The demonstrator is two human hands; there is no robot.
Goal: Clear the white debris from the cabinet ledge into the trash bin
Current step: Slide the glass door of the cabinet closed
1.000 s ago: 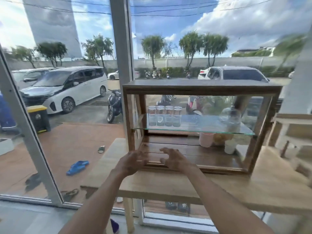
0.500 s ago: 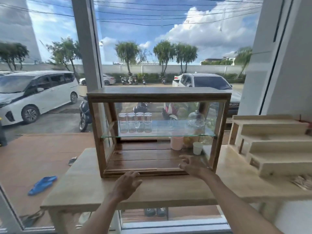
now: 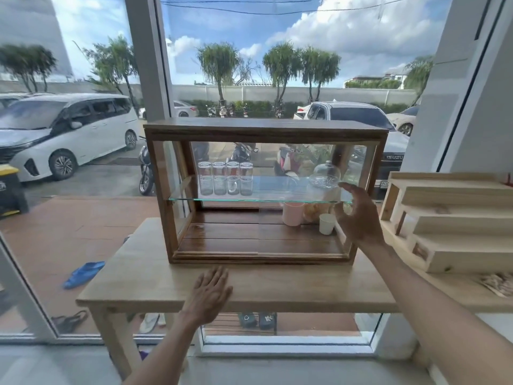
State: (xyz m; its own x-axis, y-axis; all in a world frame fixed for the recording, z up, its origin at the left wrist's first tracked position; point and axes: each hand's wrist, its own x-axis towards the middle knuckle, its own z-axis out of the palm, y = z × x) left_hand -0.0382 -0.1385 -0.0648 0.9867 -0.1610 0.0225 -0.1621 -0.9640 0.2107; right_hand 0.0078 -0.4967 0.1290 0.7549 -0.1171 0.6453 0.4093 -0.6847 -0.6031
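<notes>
A wooden display cabinet (image 3: 263, 129) with glass sides stands on a light wooden table (image 3: 155, 276). Its front ledge (image 3: 258, 257) runs along the bottom; I cannot make out white debris on it. My left hand (image 3: 208, 295) lies flat and open on the table just in front of the ledge. At the cabinet's right front end, my right hand (image 3: 358, 215) is raised with fingers spread, level with the glass shelf (image 3: 263, 198), holding nothing. No trash bin shows indoors.
On the glass shelf stand several glasses (image 3: 226, 182) and a glass dome (image 3: 326, 173). Below are a pink cup (image 3: 293, 213) and a white paper cup (image 3: 326, 223). A stepped wooden riser (image 3: 455, 226) sits to the right. Behind is a large window.
My right hand has moved from the ledge's middle to the cabinet's right end and risen. My left hand has drawn back onto the table. The view has shifted right and pulled back.
</notes>
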